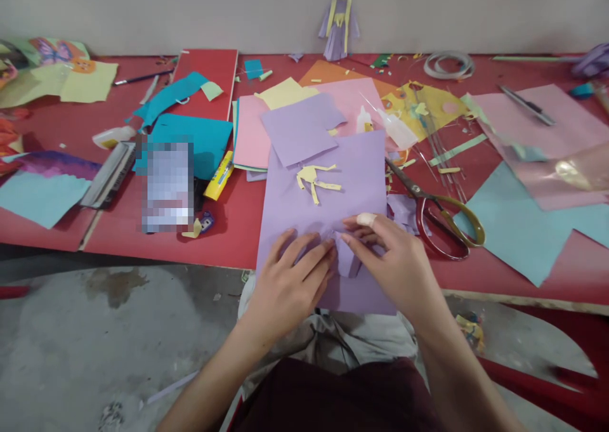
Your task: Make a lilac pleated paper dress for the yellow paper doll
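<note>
A small folded piece of purple paper (349, 259) lies over a large purple sheet (328, 295) at the table's front edge. My right hand (402, 254), with a white wrap on one finger, pinches the piece's upper right edge between thumb and finger. My left hand (295, 276) rests on the sheet with its fingers spread, the fingertips touching the piece's left side; its thumb is hidden. Just above the hands lies a pale yellow paper figure cutout (311, 179). A smaller purple sheet (302, 127) overlaps the large sheet's top.
Scissors (431, 210) lie open right of my right hand. Glue bottles (397, 127), a yellow glue stick (219, 177) and a blurred phone (168, 188) are around. Blue paper (518, 222) covers the right side. A purple-and-yellow paper doll (337, 26) leans on the wall.
</note>
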`<state>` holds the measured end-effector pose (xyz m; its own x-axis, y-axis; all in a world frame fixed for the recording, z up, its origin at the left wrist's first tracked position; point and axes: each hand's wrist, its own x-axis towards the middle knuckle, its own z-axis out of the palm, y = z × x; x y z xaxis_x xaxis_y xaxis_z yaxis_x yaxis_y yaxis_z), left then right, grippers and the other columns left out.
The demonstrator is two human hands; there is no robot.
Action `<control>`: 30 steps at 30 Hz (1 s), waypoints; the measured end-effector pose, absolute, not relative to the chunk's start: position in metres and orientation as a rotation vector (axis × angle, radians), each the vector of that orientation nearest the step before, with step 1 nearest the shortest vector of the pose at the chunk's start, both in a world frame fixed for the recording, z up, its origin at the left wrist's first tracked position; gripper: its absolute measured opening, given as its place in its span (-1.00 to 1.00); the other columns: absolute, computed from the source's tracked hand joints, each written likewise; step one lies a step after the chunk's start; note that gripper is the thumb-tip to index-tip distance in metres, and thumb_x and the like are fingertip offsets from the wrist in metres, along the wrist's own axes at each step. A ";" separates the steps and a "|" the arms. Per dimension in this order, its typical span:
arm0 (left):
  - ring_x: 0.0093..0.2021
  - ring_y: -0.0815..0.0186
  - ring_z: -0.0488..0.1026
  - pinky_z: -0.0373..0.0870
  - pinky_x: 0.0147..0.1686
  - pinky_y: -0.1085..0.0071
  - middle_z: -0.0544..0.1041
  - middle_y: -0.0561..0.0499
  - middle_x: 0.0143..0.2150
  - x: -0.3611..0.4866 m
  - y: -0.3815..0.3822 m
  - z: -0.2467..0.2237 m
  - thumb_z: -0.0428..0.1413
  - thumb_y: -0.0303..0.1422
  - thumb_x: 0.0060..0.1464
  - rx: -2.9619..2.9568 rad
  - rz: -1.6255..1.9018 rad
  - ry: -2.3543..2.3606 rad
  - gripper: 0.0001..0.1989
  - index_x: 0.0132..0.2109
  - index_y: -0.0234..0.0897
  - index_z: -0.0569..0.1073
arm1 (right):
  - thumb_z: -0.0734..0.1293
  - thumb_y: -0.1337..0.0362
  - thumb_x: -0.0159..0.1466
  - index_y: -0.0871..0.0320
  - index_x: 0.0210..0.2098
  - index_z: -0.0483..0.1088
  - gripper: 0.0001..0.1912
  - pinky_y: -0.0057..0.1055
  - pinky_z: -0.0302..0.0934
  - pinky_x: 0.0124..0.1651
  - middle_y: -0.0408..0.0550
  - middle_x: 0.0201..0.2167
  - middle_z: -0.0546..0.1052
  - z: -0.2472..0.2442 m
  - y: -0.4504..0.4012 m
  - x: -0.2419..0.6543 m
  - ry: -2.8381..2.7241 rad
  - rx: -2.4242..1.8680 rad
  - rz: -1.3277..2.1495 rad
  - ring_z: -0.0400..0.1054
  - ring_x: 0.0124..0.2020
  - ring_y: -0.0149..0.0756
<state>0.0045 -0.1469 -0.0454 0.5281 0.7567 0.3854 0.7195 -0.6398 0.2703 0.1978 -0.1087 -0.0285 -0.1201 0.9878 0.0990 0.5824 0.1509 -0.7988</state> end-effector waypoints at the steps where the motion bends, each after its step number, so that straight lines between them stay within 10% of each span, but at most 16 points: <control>1: 0.22 0.12 0.39 0.21 0.33 0.02 0.57 0.04 0.16 0.005 -0.146 -0.045 0.07 -0.43 0.33 2.670 0.739 1.303 -0.74 0.12 -0.33 0.48 | 0.38 0.27 0.32 0.10 -0.10 0.48 -0.84 -0.32 0.44 -0.19 -0.06 -0.24 0.61 -0.028 -0.111 0.201 -1.740 -1.539 0.853 0.52 -0.30 -0.28; 30: 0.29 0.14 0.33 0.11 0.38 0.02 0.44 0.05 0.31 0.011 -0.146 -0.051 -0.02 -0.34 0.38 2.609 0.652 1.373 -0.74 0.11 -0.29 0.44 | 0.35 0.34 0.32 0.04 0.09 0.40 -0.65 -0.24 0.43 -0.11 -0.07 -0.09 0.54 -0.015 -0.114 0.194 -1.781 -1.533 0.860 0.52 -0.23 -0.27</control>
<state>0.0109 -0.1457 -0.0506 0.4949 0.8094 0.3162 0.7567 -0.5803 0.3010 0.1942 -0.1144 -0.0155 -0.1259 0.9910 0.0451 0.5811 0.1105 -0.8063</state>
